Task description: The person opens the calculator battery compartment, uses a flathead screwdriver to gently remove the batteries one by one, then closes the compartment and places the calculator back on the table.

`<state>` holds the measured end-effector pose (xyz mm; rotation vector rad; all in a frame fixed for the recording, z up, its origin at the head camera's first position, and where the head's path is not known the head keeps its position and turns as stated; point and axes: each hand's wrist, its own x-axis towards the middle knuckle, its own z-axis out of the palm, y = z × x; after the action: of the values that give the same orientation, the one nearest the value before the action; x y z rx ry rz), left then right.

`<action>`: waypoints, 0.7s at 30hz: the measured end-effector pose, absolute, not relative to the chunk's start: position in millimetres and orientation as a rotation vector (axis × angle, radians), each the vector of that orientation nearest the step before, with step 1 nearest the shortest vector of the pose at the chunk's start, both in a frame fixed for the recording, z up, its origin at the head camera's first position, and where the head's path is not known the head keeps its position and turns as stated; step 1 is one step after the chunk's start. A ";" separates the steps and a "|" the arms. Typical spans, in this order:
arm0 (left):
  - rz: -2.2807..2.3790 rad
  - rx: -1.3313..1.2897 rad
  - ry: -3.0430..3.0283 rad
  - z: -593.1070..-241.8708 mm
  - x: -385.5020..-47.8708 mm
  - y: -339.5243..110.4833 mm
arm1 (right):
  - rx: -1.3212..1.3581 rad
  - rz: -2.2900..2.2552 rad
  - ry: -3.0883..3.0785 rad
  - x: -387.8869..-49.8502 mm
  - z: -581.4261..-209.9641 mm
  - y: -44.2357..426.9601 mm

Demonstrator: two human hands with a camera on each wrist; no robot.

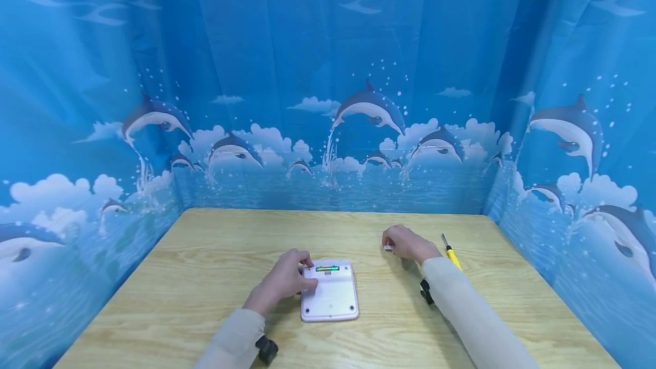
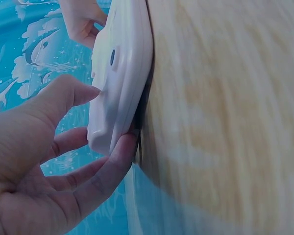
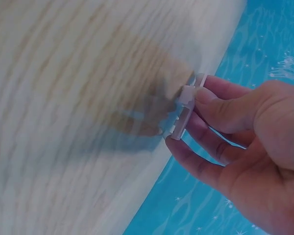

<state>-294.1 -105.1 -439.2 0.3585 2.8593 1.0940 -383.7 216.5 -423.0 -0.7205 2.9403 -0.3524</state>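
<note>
Pale cloth sleeves [image 1: 468, 306] flank a smooth, round-cornered plastic device [image 1: 330, 296].

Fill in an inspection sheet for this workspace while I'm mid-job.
Surface: wood-grain table.
Job's things: white device, battery bay uncovered with a battery visible inside; small white plastic piece, perhaps the bay's cover.
Tools and clutter: yellow screwdriver, unheld, toward the table's right side.
Hands: left hand grips the device's left edge; right hand pinches the plastic piece.
Cables: nothing seen.
Surroundings: blue dolphin-print curtain.
</note>
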 end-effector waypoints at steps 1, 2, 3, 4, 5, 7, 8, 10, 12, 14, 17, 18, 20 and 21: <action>1.093 0.358 2.860 -439.1 -294.0 -105.0 | -0.718 -0.354 2.945 -384.3 -423.5 217.1; 1.090 0.359 2.862 -439.1 -294.0 -104.9 | -0.706 -0.357 2.946 -384.8 -424.1 217.9; 1.088 0.362 2.864 -439.1 -293.9 -104.9 | -0.692 -0.359 2.948 -385.2 -424.9 218.6; 1.084 0.366 2.866 -439.0 -293.7 -105.0 | -0.686 -0.360 2.949 -385.5 -425.5 219.2; 1.081 0.371 2.867 -439.1 -293.7 -105.0 | -0.680 -0.362 2.950 -385.9 -426.1 219.8; 1.076 0.377 2.869 -439.1 -293.4 -105.2 | -0.663 -0.372 2.951 -386.2 -427.2 220.8; 1.076 0.379 2.868 -439.1 -293.4 -105.2 | -0.654 -0.377 2.952 -386.3 -427.7 221.2; 1.076 0.379 2.866 -439.0 -293.3 -105.2 | -0.639 -0.380 2.958 -386.7 -428.7 221.9; 1.077 0.377 2.864 -439.0 -293.3 -105.0 | -0.631 -0.376 2.966 -387.1 -429.6 222.7; 1.075 0.374 2.862 -439.1 -293.2 -105.0 | -0.635 -0.369 2.971 -388.0 -430.0 222.8; 1.070 0.364 2.861 -439.0 -292.9 -104.8 | -0.658 -0.368 2.975 -389.2 -430.2 222.9; 1.068 0.362 2.861 -438.8 -292.8 -104.7 | -0.670 -0.367 2.978 -389.6 -430.3 223.0; 1.069 0.362 2.862 -438.3 -292.7 -104.5 | -0.686 -0.361 2.986 -390.3 -431.0 223.3; 1.071 0.361 2.861 -438.1 -292.6 -104.5 | -0.692 -0.360 2.988 -390.0 -430.8 223.2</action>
<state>-292.6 -104.5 -438.1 0.3614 2.8615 1.0713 -390.0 223.2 -430.8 -0.6919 2.9879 -0.3596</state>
